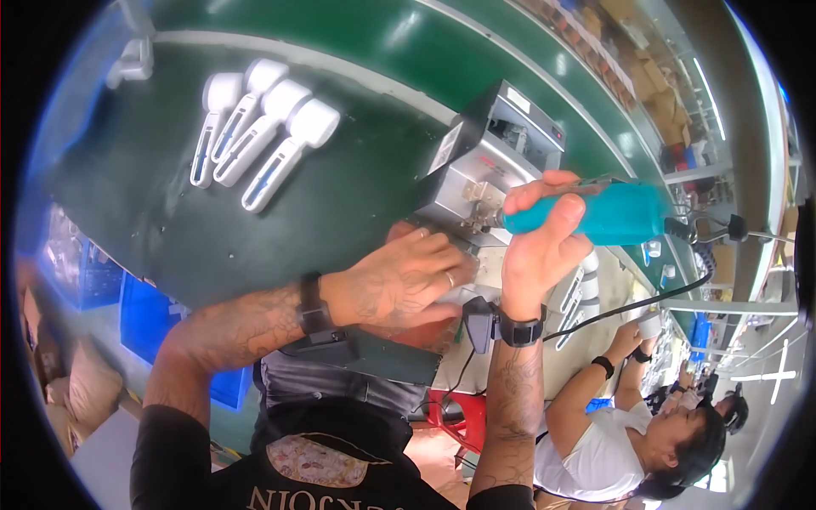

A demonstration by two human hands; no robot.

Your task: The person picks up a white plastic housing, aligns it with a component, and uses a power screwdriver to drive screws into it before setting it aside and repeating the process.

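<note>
Here, right hand [544, 238] around teal screwdriver [625, 214] by machine [472, 180] edge; left hand [404, 276], grip unclear; tabletop [314, 229] open leftward.

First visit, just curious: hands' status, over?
Right hand gripping teal electric screwdriver, tip at screw feeder. Left hand near feeder, grip hidden. Black cable runs close by.

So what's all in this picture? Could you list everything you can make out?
Electric screwdriver: one, teal, right of centre
Boxy machine: one, silver and black, upper centre
Round-headed handheld devices: four, white, upper left; several more at right
Workbench: one, dark green, left and centre
Crates: at least two, blue, lower left
Seat: one, red, lower centre, partly hidden
Co-worker: one nearby, white shirt, lower right; others blurred beyond
Wristbands: two, black, on the wrists
Left fingers: bare, near the machine, grip hidden
Right fingers: bare, around the screwdriver
</note>
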